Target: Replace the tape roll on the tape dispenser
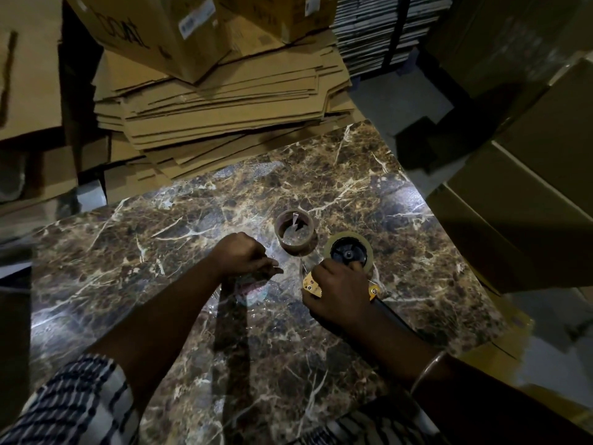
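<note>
A hand-held tape dispenser (313, 285) with yellow side plates and a dark handle lies on the marble table (224, 332). A clear tape roll (348, 252) sits on its black hub. My right hand (337, 293) grips the dispenser's body just below the roll. My left hand (242, 256) is a little to the left, its fingers pinched together around what looks like a thin strip of clear tape; the strip is hard to make out. An almost bare cardboard tape core (295, 231) stands on the table just beyond both hands.
A stack of flattened cardboard sheets (224, 101) overlaps the table's far edge, with boxes (154, 30) on top. More cartons (529, 171) rise at the right. The room is dim, lit mainly around the hands.
</note>
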